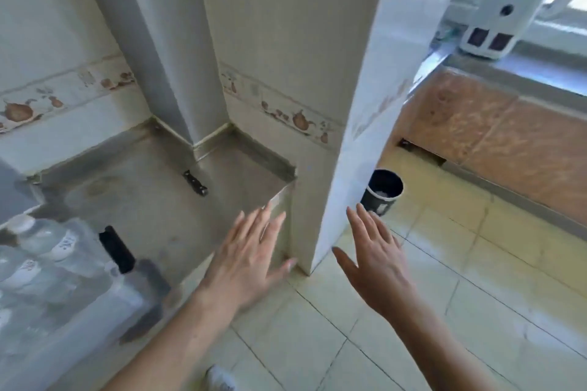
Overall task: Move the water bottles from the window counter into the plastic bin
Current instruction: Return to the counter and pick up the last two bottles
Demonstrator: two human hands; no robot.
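A clear plastic bin (133, 292) with a black latch sits at the lower left on a steel counter (152, 200). Several clear water bottles (44, 241) with white caps lie inside it, blurred. My left hand (247, 260) is spread open over the counter's right end, holding nothing. My right hand (378, 260) is open too, fingers apart, in front of the white tiled pillar (301, 73). The window counter (540, 63) runs along the upper right; I see no bottles on the part in view.
A white appliance (495, 25) stands on the window counter below the window. A dark bucket (382, 192) sits on the tiled floor beside the pillar. Orange-brown cabinet fronts (495, 133) run under the window counter. My shoe (220, 379) shows at the bottom.
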